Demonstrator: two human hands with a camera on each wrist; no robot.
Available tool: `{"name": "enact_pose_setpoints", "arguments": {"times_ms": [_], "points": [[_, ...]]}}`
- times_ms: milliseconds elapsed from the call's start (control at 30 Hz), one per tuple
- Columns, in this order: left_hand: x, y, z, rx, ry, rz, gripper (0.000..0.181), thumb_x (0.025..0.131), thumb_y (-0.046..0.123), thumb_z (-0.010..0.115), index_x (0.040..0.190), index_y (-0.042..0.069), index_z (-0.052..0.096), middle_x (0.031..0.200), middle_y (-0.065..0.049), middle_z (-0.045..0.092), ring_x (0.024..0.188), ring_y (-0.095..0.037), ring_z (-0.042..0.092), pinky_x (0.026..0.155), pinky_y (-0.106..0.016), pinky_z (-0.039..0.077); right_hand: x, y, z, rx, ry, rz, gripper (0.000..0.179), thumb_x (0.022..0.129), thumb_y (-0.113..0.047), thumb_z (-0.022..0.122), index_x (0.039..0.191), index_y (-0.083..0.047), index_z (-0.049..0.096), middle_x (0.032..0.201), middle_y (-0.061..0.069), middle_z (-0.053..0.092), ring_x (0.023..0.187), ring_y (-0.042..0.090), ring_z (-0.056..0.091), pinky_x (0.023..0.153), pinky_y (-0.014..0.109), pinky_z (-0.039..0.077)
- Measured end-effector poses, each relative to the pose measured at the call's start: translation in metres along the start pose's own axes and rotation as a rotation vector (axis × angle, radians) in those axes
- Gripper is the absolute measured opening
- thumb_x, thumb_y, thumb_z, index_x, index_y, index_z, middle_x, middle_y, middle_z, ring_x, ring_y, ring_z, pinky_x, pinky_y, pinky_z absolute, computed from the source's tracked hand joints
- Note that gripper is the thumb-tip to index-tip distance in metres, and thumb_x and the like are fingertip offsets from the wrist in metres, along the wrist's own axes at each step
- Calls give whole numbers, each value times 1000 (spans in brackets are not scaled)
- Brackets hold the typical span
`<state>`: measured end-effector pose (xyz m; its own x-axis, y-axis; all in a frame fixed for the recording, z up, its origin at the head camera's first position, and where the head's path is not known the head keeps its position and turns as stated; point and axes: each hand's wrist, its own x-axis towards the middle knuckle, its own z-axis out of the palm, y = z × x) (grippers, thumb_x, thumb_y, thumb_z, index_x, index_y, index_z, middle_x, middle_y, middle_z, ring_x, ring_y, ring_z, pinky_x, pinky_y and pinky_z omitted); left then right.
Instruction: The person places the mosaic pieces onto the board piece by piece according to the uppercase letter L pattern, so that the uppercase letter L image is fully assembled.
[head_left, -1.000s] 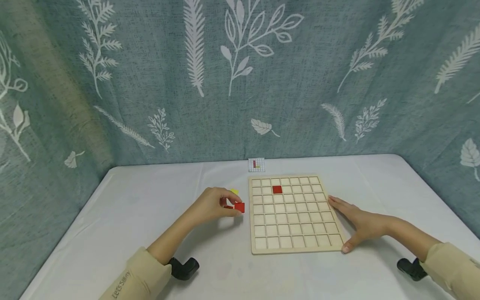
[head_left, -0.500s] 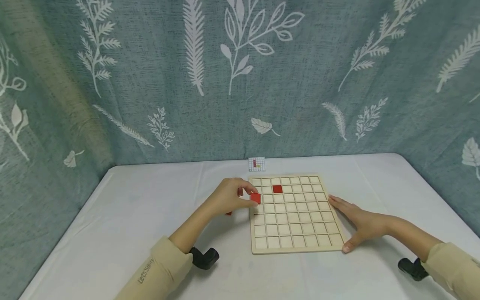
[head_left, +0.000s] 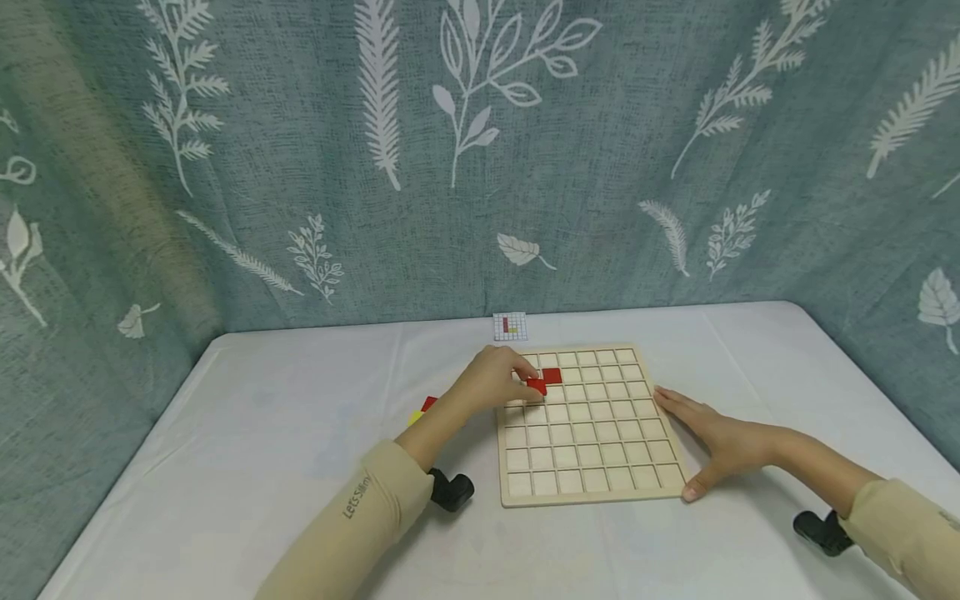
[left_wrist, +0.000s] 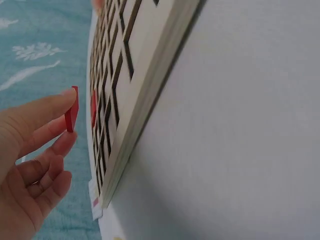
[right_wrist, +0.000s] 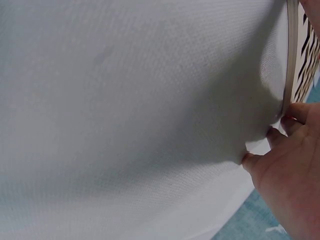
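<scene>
My left hand [head_left: 495,379] pinches a small red square tile [head_left: 536,387] between thumb and fingers, above the upper left of a wooden grid board [head_left: 592,433]. In the left wrist view the held tile [left_wrist: 72,110] stands nearly on edge, clear of the board. Another red tile [head_left: 552,376] lies in a cell of the second row, just right of the held one. My right hand [head_left: 723,446] rests at the board's right edge, fingers spread, thumb by the near right corner. In the right wrist view the fingertips [right_wrist: 295,112] meet the board's side.
Behind the board lies a small printed grid card [head_left: 510,327] with red and yellow squares. Left of the board, partly hidden by my left forearm, are a yellow tile [head_left: 416,417] and a red tile [head_left: 429,403]. A white cloth [head_left: 300,433] covers the table; a patterned curtain [head_left: 420,250] hangs behind.
My left hand has carried the red tile from left of the board rightward and away from me, over the upper rows. The right hand has stayed at the board's edge.
</scene>
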<state>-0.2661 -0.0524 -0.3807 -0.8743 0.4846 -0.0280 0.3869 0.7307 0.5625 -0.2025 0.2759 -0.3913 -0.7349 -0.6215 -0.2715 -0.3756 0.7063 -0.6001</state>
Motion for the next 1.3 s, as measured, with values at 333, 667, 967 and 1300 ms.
{"name": "enact_pose_setpoints", "arguments": {"times_ms": [333,667,967,1300], "points": [[13,7,11,76,-1,43,29,76,28,76,100,13,72,91,0,67,85,-13,59,73,-26,46,1,1,1,2,4,-8,124,60,-43,82,144,7,5,150,27,-1,133,52,-1,100,68,8],[17,12,14,49,-44,50,26,74,26,77,95,11,73,79,4,65,71,-7,53,63,-20,42,0,0,1,17,9,-22,125,60,-43,82,144,8,6,150,28,0,133,52,-2,100,68,6],[20,11,20,66,-20,49,27,73,31,77,94,15,72,82,5,65,76,-8,56,69,-23,44,0,1,2,17,12,-11,125,59,-43,82,144,7,6,150,28,-1,133,52,-2,100,68,6],[19,11,23,51,-2,39,26,73,30,78,94,16,72,83,5,66,80,-10,57,72,-26,45,-1,1,1,13,16,-14,124,60,-42,82,144,7,6,150,28,0,133,52,-1,100,68,6]]}}
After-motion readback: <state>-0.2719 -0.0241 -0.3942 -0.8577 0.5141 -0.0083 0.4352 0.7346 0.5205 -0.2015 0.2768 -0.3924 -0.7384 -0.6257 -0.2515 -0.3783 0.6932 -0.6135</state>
